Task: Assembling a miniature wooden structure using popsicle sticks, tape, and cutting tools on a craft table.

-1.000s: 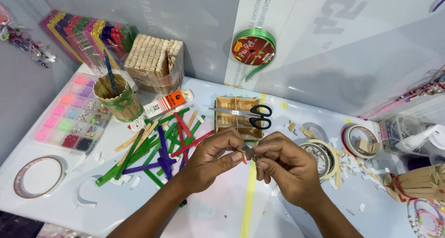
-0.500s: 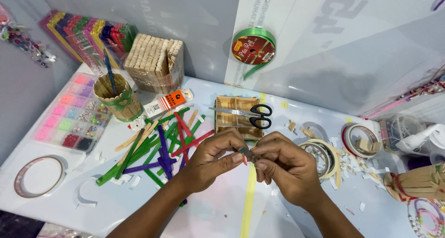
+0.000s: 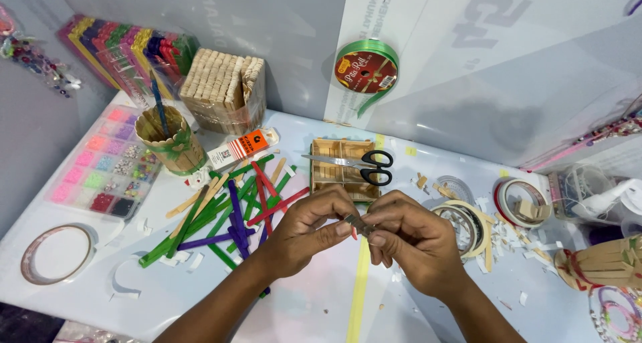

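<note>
Both hands meet over the middle of the white worktop (image 3: 414,182). The left hand (image 3: 304,229) and right hand (image 3: 411,239) each pinch one end of a small stick piece (image 3: 359,224) between thumb and fingertips, grip clenched on it. At 12 o'clock lie black-handled scissors (image 3: 361,166) on a wooden tray (image 3: 324,172); at 10 o'clock, scattered coloured sticks (image 3: 231,212); at 3 o'clock, tape rolls (image 3: 468,219)
</note>
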